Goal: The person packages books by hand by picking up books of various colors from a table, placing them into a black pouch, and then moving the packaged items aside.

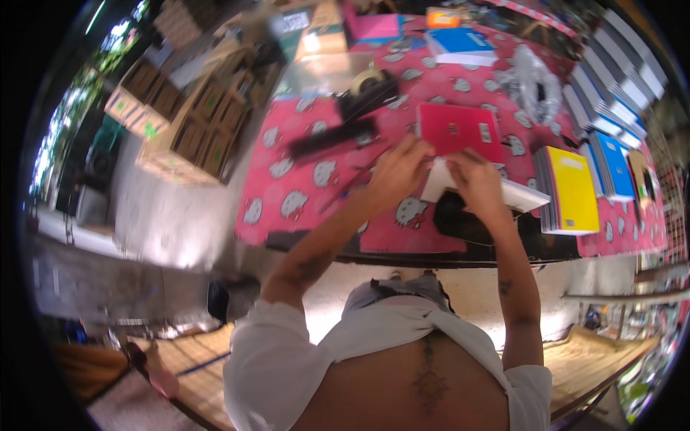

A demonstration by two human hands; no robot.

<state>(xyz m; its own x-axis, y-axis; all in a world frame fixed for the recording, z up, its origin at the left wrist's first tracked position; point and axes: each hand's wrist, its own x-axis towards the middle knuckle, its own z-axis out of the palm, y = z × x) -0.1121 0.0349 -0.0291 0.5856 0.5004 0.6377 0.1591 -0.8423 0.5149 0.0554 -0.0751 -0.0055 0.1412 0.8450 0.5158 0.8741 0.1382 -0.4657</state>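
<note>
A red-covered notebook (pixel 460 129) lies on the table in front of me. My left hand (pixel 402 169) is at its near left corner, fingertips pinched together. My right hand (pixel 476 178) is bent over its near edge, with the fingers curled and close to the left fingertips. Whatever is between the fingers is too small and blurred to name. Below the hands, a white block with page-like edges (pixel 528 196) sticks out on both sides of my right hand. A dark, glossy object (pixel 460 219) lies by the table's front edge, partly behind my right wrist.
Yellow spiral notebooks (pixel 573 190) are stacked at right, beside blue ones (pixel 612 167). A clear plastic bag (pixel 533 87) lies farther back. At left are a tape dispenser (pixel 368 93) and a blurred black bar (pixel 333 138). Cardboard boxes (pixel 190 133) stand beyond the pink-covered table (pixel 293 205).
</note>
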